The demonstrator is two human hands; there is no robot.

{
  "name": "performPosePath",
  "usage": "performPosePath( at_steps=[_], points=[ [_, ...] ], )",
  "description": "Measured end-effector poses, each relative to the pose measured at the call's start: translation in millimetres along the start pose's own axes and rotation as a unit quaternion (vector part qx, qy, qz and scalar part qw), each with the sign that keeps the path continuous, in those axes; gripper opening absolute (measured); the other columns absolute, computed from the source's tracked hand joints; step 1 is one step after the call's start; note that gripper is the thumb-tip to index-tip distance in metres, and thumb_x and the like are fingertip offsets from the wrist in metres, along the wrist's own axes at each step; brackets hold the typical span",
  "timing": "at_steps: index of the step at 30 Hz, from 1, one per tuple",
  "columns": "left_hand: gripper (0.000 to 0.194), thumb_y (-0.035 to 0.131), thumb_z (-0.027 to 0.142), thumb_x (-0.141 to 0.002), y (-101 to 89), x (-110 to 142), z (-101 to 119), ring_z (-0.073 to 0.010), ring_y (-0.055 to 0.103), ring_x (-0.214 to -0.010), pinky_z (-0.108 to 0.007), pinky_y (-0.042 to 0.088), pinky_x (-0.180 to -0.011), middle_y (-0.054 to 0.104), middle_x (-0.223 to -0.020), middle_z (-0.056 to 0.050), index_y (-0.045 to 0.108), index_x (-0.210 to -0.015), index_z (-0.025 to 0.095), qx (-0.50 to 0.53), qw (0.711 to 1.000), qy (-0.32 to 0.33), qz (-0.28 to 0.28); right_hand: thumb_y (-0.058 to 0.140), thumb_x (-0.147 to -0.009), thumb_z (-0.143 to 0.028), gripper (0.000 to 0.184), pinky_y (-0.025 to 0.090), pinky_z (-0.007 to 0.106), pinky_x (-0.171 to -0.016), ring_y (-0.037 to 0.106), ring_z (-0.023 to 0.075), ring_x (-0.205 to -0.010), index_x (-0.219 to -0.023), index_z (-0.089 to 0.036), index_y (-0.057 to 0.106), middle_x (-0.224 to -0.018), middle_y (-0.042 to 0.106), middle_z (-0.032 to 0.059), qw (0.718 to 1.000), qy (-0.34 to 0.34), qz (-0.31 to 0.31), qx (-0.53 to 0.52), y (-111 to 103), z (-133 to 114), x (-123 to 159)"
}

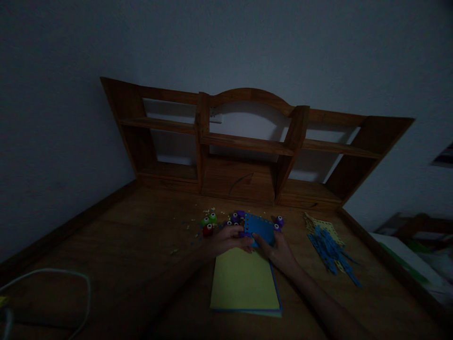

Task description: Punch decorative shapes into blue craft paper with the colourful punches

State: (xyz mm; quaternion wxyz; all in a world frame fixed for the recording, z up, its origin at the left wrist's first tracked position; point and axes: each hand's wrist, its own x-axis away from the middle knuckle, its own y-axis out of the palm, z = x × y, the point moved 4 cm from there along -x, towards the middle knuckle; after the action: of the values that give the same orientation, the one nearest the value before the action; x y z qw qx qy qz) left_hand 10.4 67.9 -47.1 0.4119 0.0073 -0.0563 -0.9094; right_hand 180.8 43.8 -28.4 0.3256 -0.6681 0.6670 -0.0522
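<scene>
The scene is dim. My left hand [226, 240] is curled on a small purple punch [244, 234] pressed against the left edge of a blue paper sheet [261, 226] with holes along its rim. My right hand [279, 252] pinches the blue sheet's lower edge. Both hands are just above a stack of paper with a yellow sheet [244, 281] on top, lying on the wooden desk [141, 264].
Green punches [209, 219], a red punch [207, 229] and more purple punches [279, 220] lie near the hands, with paper bits scattered around. Blue and yellow paper strips [331, 248] lie to the right. A wooden shelf unit [247, 146] stands behind; a white cable [71, 283] loops at left.
</scene>
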Motion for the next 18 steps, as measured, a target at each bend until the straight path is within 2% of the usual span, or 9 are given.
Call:
performPosePath(
  at_steps=[3, 9, 18],
  points=[
    [0.043, 0.071, 0.045, -0.074, 0.4, 0.2, 1.0, -0.0239, 0.065, -0.087, -0.031, 0.048, -0.076, 0.067, -0.095, -0.011, 0.062, -0.101, 0.012, -0.004, 1.0, 0.005, -0.007, 0.055, -0.085, -0.045, 0.032, 0.04, 0.023, -0.051, 0.051, 0.0133, -0.054, -0.069, -0.017, 0.054, -0.063, 0.059, 0.0004, 1.0, 0.004, -0.018, -0.005, 1.1, 0.8, 0.3],
    [0.04, 0.071, 0.042, -0.074, 0.2, -1.9, 0.1, -0.0229, 0.064, -0.086, -0.03, 0.048, -0.076, 0.067, -0.093, -0.011, 0.062, -0.1, 0.012, -0.005, 1.0, 0.011, -0.002, 0.055, -0.084, -0.047, 0.034, 0.037, 0.023, -0.049, 0.05, 0.0129, -0.053, -0.071, -0.016, 0.056, -0.065, 0.06, 0.0013, 1.0, 0.009, -0.015, 0.01, 1.4, 4.1, -1.3],
    [0.038, 0.072, 0.04, -0.075, 2.2, 0.6, 6.0, -0.0212, 0.064, -0.083, -0.03, 0.048, -0.075, 0.067, -0.092, -0.01, 0.061, -0.099, 0.012, -0.015, 0.999, 0.027, 0.011, 0.053, -0.085, -0.045, 0.031, 0.043, 0.025, -0.056, 0.055, 0.0152, -0.06, -0.073, -0.016, 0.056, -0.069, 0.062, 0.0028, 1.0, 0.01, -0.026, 0.003, 1.5, 0.3, -0.4]
  ],
)
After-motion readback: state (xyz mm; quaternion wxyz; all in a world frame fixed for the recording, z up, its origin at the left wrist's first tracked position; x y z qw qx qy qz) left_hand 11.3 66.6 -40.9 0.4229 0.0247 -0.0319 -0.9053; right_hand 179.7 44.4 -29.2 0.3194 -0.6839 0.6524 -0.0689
